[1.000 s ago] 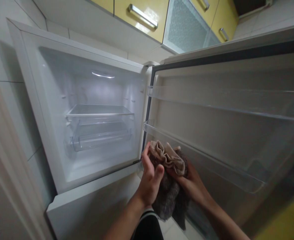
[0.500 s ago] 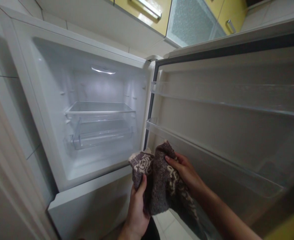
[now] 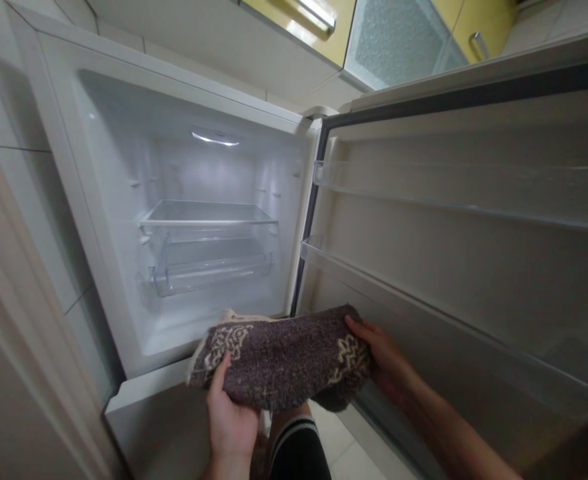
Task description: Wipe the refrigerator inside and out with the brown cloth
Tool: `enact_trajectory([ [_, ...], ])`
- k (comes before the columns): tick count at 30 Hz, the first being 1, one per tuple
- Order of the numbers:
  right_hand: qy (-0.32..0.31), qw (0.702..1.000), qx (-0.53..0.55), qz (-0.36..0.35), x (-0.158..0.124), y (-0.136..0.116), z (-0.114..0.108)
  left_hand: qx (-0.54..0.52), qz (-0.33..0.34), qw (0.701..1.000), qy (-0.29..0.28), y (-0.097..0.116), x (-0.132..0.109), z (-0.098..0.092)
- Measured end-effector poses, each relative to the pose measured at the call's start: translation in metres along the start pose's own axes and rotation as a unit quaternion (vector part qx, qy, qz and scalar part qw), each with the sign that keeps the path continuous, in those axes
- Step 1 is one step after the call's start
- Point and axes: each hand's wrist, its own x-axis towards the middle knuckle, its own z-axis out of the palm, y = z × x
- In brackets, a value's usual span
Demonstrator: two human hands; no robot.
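Note:
I hold a dark grey-brown cloth (image 3: 284, 357) with pale patterned ends, stretched out flat between both hands in front of an open fridge compartment (image 3: 194, 220). My left hand (image 3: 229, 417) grips its left end from below, thumb on top. My right hand (image 3: 381, 357) grips its right end, fingers curled around the edge. The cloth hangs just below the lower front lip of the compartment.
Inside the compartment are a clear shelf (image 3: 207, 213) and a clear drawer (image 3: 214, 273). The open fridge door (image 3: 474, 267) stands to the right with two transparent door bins (image 3: 424, 193). Yellow wall cabinets (image 3: 319, 20) hang above. A tiled wall (image 3: 19, 200) is on the left.
The cloth was bunched up between both hands; it has now been unfolded and pulled out flat sideways. My left hand moved left and down, my right hand stayed at the right.

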Motion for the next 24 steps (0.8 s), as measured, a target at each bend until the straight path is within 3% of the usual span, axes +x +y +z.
enact_trajectory([
  [6,-0.029,0.999,0.003,-0.019,0.011,0.009,-0.003,0.015,0.033,0.999,-0.022,0.014,0.013,-0.026],
  [11,-0.062,0.996,-0.025,-0.054,0.004,-0.014,0.005,0.094,0.038,0.995,-0.001,0.009,0.038,-0.07],
  [13,-0.101,0.992,-0.04,-0.067,-0.004,-0.024,0.01,0.128,0.05,0.99,-0.021,0.006,0.048,-0.088],
  [15,-0.139,0.987,-0.045,-0.071,-0.011,-0.032,0.015,0.163,0.046,0.982,-0.082,0.004,0.055,-0.101],
  [18,-0.164,0.983,-0.044,-0.064,-0.019,-0.038,0.021,0.188,-0.011,0.956,-0.226,-0.003,0.057,-0.113],
  [21,-0.142,0.987,-0.04,-0.058,-0.021,-0.041,0.023,0.215,-0.082,0.912,-0.339,-0.019,0.051,-0.117],
  [24,-0.098,0.992,-0.042,-0.062,-0.02,-0.042,0.018,0.248,-0.126,0.874,-0.398,-0.04,0.04,-0.114],
])
